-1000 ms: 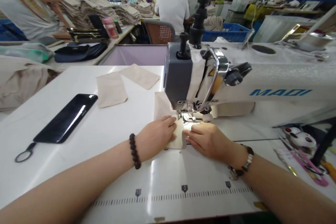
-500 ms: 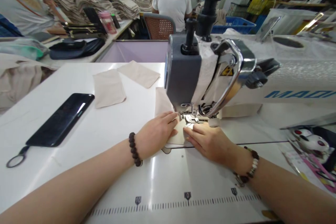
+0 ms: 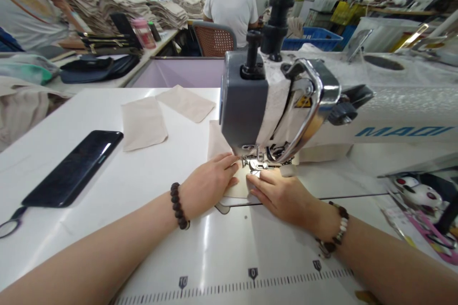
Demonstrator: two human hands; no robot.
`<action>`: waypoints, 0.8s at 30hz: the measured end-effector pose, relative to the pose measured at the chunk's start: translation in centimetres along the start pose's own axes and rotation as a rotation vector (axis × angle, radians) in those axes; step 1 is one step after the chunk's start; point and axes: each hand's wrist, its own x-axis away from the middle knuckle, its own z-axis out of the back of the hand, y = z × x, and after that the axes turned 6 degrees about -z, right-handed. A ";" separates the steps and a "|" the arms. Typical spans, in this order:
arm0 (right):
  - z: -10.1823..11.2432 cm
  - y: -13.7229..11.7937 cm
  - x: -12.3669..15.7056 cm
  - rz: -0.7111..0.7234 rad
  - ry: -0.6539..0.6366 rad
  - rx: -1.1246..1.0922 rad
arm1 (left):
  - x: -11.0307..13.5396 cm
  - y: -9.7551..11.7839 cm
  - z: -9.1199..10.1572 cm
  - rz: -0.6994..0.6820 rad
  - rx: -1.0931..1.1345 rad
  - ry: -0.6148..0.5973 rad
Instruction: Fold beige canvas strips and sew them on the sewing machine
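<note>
While a piece of beige cloth (image 3: pixel 234 186) lies under the presser foot (image 3: pixel 255 163) of the MAQI industrial sewing machine (image 3: pixel 243 100), the person's left hand (image 3: pixel 209 183) and right hand (image 3: pixel 281 198) rest flat on it, apart, one on each side of the foot. They press rather than grip, apparently to keep the cloth smooth as it meets the foot. Its far end reaches past the machine's grey head on the left. Two similar cloth pieces (image 3: pixel 143 124) lie further left on the white sewing table (image 3: pixel 229 248), clear of the hands yet within reach, near a black smartphone (image 3: pixel 71 169).
</note>
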 end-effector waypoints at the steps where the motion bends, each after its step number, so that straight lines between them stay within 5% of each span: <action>1: 0.0 0.0 0.0 -0.002 -0.001 -0.001 | 0.0 0.0 0.0 -0.001 0.002 -0.001; 12: 0.1 0.0 0.0 -0.024 -0.004 0.014 | -0.2 -0.1 0.1 -0.018 -0.017 0.027; 19: -0.2 0.1 0.6 0.174 0.043 -0.063 | 0.9 1.8 0.6 -0.164 0.013 -0.133; 24: -0.3 0.2 0.4 0.125 0.046 -0.037 | 1.2 1.2 -0.2 -0.125 0.040 -0.077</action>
